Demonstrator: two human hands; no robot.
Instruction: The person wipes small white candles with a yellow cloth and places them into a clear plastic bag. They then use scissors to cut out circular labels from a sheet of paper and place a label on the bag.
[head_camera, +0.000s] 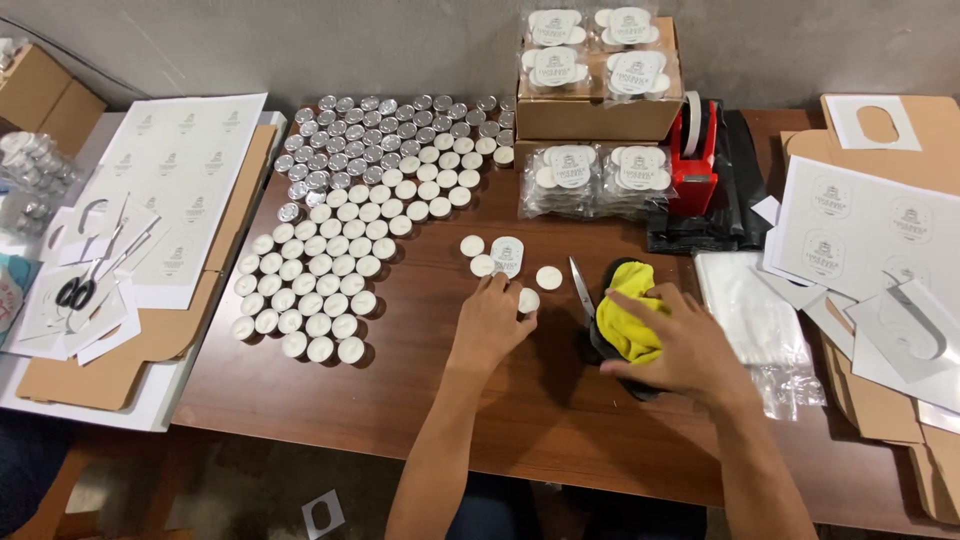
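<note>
My left hand (490, 322) rests on the brown table (420, 400), fingertips touching a white tealight candle (528, 300). Just beyond it lie three more loose tealights (472, 245) around a small white label (507, 256). My right hand (690, 345) presses down on a yellow cloth (628, 310) that lies over a black object. Scissors (581, 288) lie between the two hands, blades pointing away from me.
Several rows of tealights (345, 220) cover the table's left half. Bagged tealight packs (598, 182) and a cardboard box (598, 115) stand at the back, beside a red tape dispenser (695, 155). Label sheets (865, 235), clear bags (745, 300) and cardboard lie right; more sheets (175, 170) left.
</note>
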